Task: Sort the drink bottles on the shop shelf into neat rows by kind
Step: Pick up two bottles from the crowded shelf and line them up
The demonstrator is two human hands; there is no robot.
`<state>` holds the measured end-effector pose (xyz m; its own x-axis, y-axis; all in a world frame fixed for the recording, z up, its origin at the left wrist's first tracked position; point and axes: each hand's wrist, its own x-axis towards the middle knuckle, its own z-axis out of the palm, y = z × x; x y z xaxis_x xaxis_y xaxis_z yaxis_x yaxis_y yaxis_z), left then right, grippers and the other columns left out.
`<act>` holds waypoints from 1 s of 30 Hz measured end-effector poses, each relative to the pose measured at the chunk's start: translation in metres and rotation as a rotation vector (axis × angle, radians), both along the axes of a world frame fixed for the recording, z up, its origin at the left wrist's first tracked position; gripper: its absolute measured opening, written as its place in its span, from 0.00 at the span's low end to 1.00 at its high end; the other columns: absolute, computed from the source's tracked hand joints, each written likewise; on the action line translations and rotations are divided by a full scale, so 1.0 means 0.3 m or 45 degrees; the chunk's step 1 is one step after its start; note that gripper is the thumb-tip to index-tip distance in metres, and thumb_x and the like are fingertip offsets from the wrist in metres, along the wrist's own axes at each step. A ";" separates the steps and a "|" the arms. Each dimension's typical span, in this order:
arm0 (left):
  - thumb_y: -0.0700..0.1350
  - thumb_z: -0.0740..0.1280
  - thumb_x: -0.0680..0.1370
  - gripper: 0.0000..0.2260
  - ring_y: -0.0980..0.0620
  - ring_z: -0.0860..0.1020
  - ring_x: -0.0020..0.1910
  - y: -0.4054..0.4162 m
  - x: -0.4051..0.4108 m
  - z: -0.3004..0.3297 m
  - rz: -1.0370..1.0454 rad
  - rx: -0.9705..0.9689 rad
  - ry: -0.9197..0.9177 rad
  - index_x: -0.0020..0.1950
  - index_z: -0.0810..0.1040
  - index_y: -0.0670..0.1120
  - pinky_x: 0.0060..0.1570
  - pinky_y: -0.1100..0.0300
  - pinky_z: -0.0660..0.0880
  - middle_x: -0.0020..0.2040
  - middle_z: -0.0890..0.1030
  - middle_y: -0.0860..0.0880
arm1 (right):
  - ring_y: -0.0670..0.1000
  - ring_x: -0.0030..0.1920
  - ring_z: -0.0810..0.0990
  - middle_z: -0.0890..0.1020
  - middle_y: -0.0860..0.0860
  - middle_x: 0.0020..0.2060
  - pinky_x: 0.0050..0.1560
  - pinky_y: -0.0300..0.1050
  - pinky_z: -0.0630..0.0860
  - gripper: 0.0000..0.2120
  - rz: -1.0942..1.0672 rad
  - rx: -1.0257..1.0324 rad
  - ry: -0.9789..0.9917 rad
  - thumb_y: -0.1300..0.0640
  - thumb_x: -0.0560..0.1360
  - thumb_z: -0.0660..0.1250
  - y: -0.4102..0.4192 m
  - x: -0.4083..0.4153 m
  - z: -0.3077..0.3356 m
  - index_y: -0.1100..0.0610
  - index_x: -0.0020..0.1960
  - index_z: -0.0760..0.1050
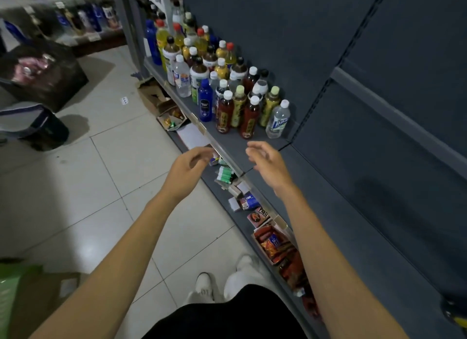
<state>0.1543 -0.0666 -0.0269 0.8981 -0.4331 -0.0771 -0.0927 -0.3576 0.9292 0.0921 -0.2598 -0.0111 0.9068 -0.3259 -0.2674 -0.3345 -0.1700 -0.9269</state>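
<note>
- Pale glossy floor tiles (pixel 106 177) run beside a dark grey metal shelf (pixel 235 146) with a flat matte backboard (pixel 316 48); this is a dim shop aisle seen from above.
- Left hand (pixel 188 168): fingers loosely curled and slightly apart, holding nothing, hanging in the air just in front of the shelf's front lip, palm turned inward.
- Right hand (pixel 267 163): fingers relaxed and gently bent, thumb apart from them, empty, hovering over the bare near end of the shelf, just short of the nearest bottles.
- Both forearms are bare and reach forward from the lower corners, wrists nearly level, the hands near each other but not touching.
- Bottles (pixel 214 68): a crowded, unsorted cluster of upright plastic ones stands on the shelf ahead of the hands and runs away along it.
- Nearest the hands are two slim red-brown bottles (pixel 250 120) with white caps, two olive-yellow bottles (pixel 269 106) with pale green caps behind them, and a clear water bottle (pixel 277 121) at the right, close to the backboard.
- A smooth cobalt blue bottle (pixel 205 101) stands at the front edge; further back are yellow drinks with red caps and dark ones with black caps.
- On the lower shelf sit small cardboard packets (pixel 242 199) and a box of red crinkly snack packs (pixel 274 244).
- Blurred at far left is what may be a dark crate (pixel 48 70) on the floor.
</note>
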 end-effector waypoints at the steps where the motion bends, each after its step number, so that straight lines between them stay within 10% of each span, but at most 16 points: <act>1: 0.40 0.60 0.81 0.11 0.64 0.77 0.54 -0.001 0.017 -0.017 0.002 0.012 0.021 0.59 0.77 0.51 0.54 0.73 0.70 0.54 0.80 0.55 | 0.44 0.57 0.78 0.79 0.46 0.56 0.58 0.41 0.74 0.13 -0.001 0.019 0.013 0.52 0.79 0.64 -0.008 0.008 -0.025 0.52 0.62 0.75; 10: 0.41 0.59 0.82 0.13 0.69 0.75 0.55 -0.214 0.345 -0.102 -0.162 0.166 0.027 0.64 0.77 0.46 0.53 0.76 0.70 0.57 0.79 0.55 | 0.43 0.54 0.79 0.80 0.42 0.52 0.47 0.28 0.72 0.12 -0.190 0.261 0.065 0.53 0.79 0.64 -0.153 0.278 -0.249 0.52 0.61 0.76; 22: 0.37 0.57 0.81 0.14 0.54 0.78 0.58 -0.376 0.758 -0.083 -0.093 0.249 0.094 0.60 0.76 0.51 0.59 0.57 0.74 0.58 0.80 0.51 | 0.48 0.57 0.79 0.80 0.44 0.52 0.57 0.43 0.75 0.12 -0.065 0.270 -0.043 0.55 0.79 0.64 -0.342 0.909 -0.182 0.56 0.61 0.76; 30: 0.37 0.61 0.80 0.14 0.58 0.78 0.49 -0.471 1.057 -0.173 -0.060 0.261 0.098 0.63 0.75 0.46 0.47 0.75 0.71 0.55 0.79 0.51 | 0.46 0.47 0.80 0.82 0.47 0.48 0.47 0.42 0.76 0.06 -0.334 0.102 0.012 0.55 0.77 0.66 -0.450 1.084 -0.276 0.54 0.53 0.78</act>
<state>0.4715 -0.2080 -0.0787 0.8653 -0.4427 -0.2352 -0.0457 -0.5368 0.8424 0.4174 -0.3947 -0.0940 0.7915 -0.5269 -0.3098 -0.3661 -0.0027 -0.9306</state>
